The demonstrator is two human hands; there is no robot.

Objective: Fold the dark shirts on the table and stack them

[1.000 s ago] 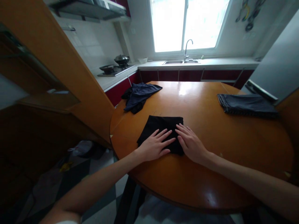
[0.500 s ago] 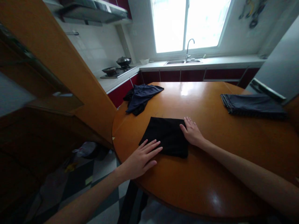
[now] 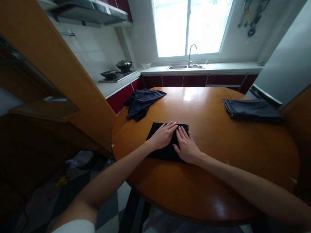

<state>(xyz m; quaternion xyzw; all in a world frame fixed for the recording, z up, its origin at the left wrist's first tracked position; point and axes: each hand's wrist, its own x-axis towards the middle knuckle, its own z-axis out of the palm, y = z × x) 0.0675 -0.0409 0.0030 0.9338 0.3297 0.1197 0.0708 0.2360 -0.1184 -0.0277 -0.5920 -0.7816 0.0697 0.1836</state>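
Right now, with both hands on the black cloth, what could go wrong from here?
Two possible risks. The left hand and right hand lie flat and close together on the black cloth, so uneven pressure could wrinkle it or drag a layer askew. Also, the crumpled dark blue garment lies at the far left edge of the table; a bump or tug might send it over.
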